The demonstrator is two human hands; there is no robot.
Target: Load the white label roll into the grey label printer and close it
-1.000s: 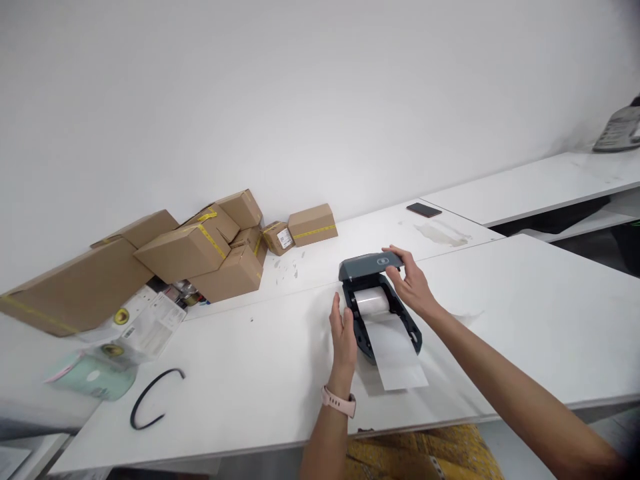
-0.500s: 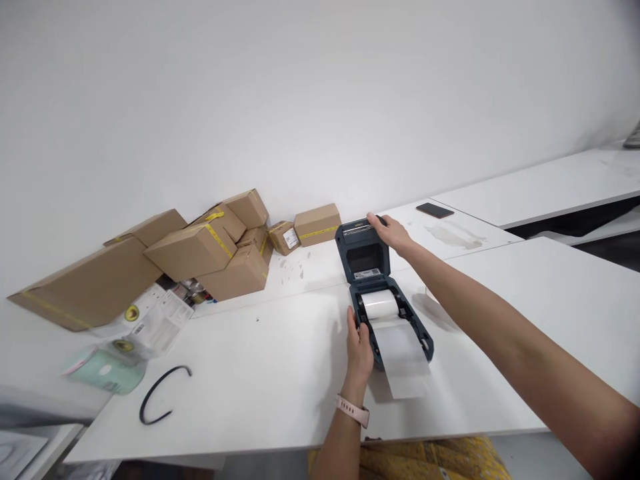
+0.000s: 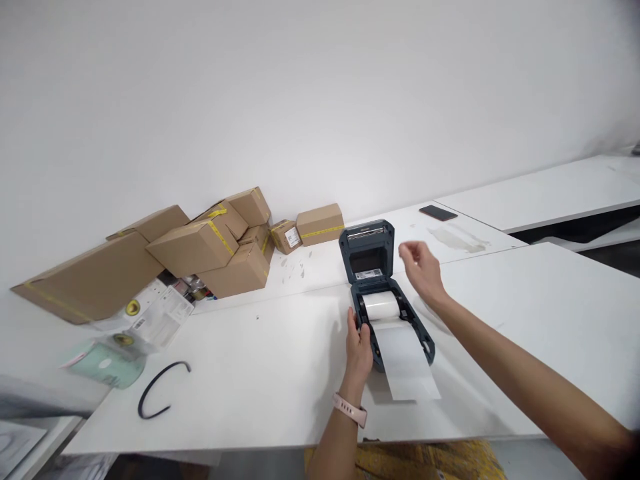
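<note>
Whereas half a second ago the right hand (image 3: 424, 270) was gripping the top edge of the lid (image 3: 367, 259), it is now clear of it, suspended just beside the lid's right side. Its fingers are loosely curled with nothing visible in them; whether the fingertips meet cannot be told. The lid, partly lowered a second ago, now stands raised unaided. The printer base (image 3: 414, 315) sits on the white table (image 3: 265, 380) near its front edge. In the inspector's judgement, the roll (image 3: 381, 306) and the paper strip (image 3: 406, 360) are thereby accessible, with the right hand free to attend to them.

The left hand (image 3: 359, 353) remains against the base's left side, thumb near the rim and fingers extended; whether it grips or merely steadies cannot be determined, its palm side being hidden.

The strip covers the front interior of the base. Print on the label (image 3: 369, 274) inside the lid is illegible. Papers (image 3: 20, 443) at lower left are cut off by the frame.
</note>
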